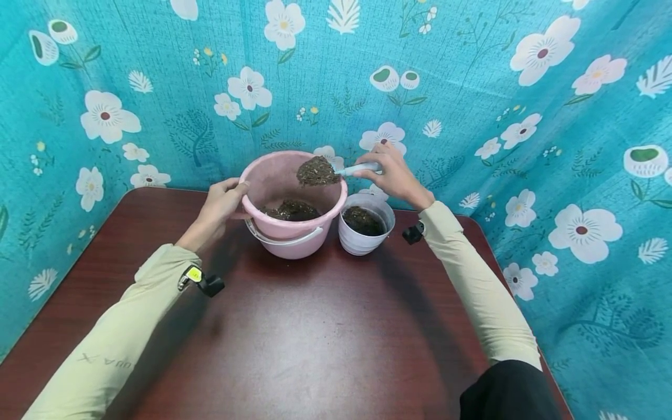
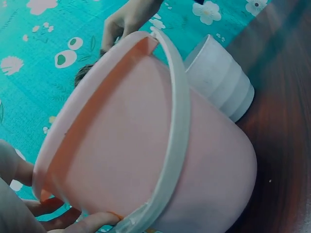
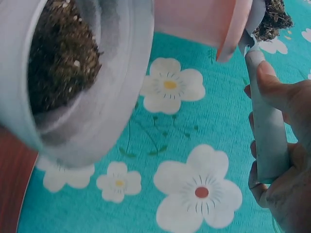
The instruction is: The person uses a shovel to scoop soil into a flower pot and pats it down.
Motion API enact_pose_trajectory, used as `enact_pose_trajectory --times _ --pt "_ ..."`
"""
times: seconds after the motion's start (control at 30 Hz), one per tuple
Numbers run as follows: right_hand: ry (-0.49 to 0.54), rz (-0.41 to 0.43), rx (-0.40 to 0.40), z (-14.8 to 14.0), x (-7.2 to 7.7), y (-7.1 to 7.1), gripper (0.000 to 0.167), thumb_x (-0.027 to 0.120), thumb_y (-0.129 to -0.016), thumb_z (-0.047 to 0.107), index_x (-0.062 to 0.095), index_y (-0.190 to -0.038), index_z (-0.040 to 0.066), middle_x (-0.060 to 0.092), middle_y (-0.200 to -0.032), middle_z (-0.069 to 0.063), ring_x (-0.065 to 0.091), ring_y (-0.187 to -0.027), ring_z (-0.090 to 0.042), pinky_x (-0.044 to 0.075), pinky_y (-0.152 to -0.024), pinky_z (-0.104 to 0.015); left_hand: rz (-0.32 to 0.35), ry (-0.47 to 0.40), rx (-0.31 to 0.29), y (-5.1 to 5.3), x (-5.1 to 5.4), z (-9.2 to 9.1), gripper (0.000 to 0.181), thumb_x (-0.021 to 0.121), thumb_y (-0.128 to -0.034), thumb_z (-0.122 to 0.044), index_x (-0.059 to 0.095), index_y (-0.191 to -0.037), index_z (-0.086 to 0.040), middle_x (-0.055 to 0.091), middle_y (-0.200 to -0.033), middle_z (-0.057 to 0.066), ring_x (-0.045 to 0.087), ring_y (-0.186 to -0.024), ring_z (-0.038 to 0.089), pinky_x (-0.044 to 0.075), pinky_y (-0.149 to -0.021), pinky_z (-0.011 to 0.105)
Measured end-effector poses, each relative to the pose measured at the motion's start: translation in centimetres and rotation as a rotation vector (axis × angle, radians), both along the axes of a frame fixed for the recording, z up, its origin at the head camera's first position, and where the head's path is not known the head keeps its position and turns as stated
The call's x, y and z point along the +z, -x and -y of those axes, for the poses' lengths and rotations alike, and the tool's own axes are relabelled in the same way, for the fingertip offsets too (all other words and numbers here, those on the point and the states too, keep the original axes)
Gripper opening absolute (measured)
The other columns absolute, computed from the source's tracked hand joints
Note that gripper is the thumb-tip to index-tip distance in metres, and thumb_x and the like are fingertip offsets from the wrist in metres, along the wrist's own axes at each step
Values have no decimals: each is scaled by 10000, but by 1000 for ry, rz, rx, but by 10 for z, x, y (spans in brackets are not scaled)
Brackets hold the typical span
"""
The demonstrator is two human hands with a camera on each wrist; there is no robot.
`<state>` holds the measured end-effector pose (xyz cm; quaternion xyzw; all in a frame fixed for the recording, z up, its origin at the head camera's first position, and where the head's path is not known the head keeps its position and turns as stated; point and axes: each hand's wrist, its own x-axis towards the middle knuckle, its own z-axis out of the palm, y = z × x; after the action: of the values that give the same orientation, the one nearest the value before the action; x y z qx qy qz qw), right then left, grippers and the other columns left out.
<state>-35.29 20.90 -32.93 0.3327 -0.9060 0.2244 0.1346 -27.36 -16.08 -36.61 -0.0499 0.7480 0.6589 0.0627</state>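
A pink bucket (image 1: 289, 239) stands near the table's back edge, with dark soil (image 1: 294, 210) at its bottom. My left hand (image 1: 223, 201) grips the bucket's left rim, thumb over the edge and fingers outside. In my right hand (image 1: 388, 172) is the light blue handle of a trowel (image 3: 267, 121), fingers wrapped round it. Heaped soil (image 1: 317, 171) covers the trowel's blade above the bucket's right side. Just right of the bucket sits a white plant pot (image 1: 362, 242) holding soil (image 3: 60, 58). The bucket's white handle (image 2: 180, 111) hangs down its near side.
The dark red-brown table (image 1: 315, 338) stretches toward me in front of the bucket and pot. Close behind them hangs a turquoise flowered curtain (image 1: 325, 76), which also runs along the right side.
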Motion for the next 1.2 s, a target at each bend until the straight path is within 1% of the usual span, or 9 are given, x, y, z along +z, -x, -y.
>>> enact_pose_trajectory --times 0.07,0.23,0.47,0.7,0.8,0.97,1.0,1.1,1.2 --pt "-7 0 -12 -6 2 -1 203 777 -961 240 804 -1093 87 612 -932 -95 375 -855 -269 283 -796 -392 22 -2 -8 1 2 1 529 475 -1103 -258 454 -1539 40 528 -1289 227 643 -765 4 660 -718 238" --pt "-4 1 -50 -26 8 -6 237 802 -943 228 802 -1130 82 669 -1023 -114 421 -940 -304 293 -819 -431 46 -13 -14 3 5 3 531 484 -1100 -259 451 -1541 37 522 -1322 224 631 -787 9 656 -710 231" --pt "7 -9 -80 -55 13 -12 229 796 -947 185 797 -1131 49 629 -979 -132 339 -861 -257 250 -776 -399 61 3 -31 2 4 3 544 475 -1108 -286 435 -1566 3 519 -1365 241 651 -792 27 665 -746 259" --pt "24 24 -136 -80 8 -20 229 784 -961 175 786 -1136 28 644 -1023 -129 361 -890 -253 284 -778 -390 78 -4 -92 0 0 6 595 445 -1116 -329 343 -1627 -40 486 -1449 294 657 -787 -18 665 -749 260" --pt "23 12 -142 -87 6 -22 205 782 -961 160 788 -1112 22 647 -1012 -149 367 -883 -264 288 -774 -399 86 -8 -119 2 0 7 612 441 -1119 -339 308 -1642 -51 460 -1479 297 650 -813 -17 668 -775 278" --pt "18 11 -138 -96 4 -26 203 786 -951 134 789 -1111 8 645 -998 -172 362 -871 -265 287 -770 -409 82 23 -156 3 3 10 625 428 -1125 -346 277 -1648 -40 452 -1491 304 646 -865 19 673 -793 301" --pt "17 14 -141 -98 3 -27 203 785 -951 130 788 -1113 7 644 -998 -172 360 -871 -261 285 -768 -408 79 25 -161 3 3 11 629 431 -1125 -346 277 -1645 -29 458 -1482 308 649 -873 30 674 -789 307" --pt "13 20 -149 -104 1 -29 198 782 -952 123 788 -1115 10 644 -995 -169 362 -871 -255 287 -765 -406 76 11 -145 2 5 11 619 447 -1120 -319 295 -1631 -3 480 -1457 316 663 -869 59 680 -770 334" --pt "10 24 -156 -109 -2 -30 192 780 -952 116 787 -1113 11 642 -982 -172 366 -869 -260 288 -764 -407 68 -11 -141 2 7 11 613 453 -1119 -296 301 -1624 15 465 -1471 333 668 -852 54 681 -781 362"
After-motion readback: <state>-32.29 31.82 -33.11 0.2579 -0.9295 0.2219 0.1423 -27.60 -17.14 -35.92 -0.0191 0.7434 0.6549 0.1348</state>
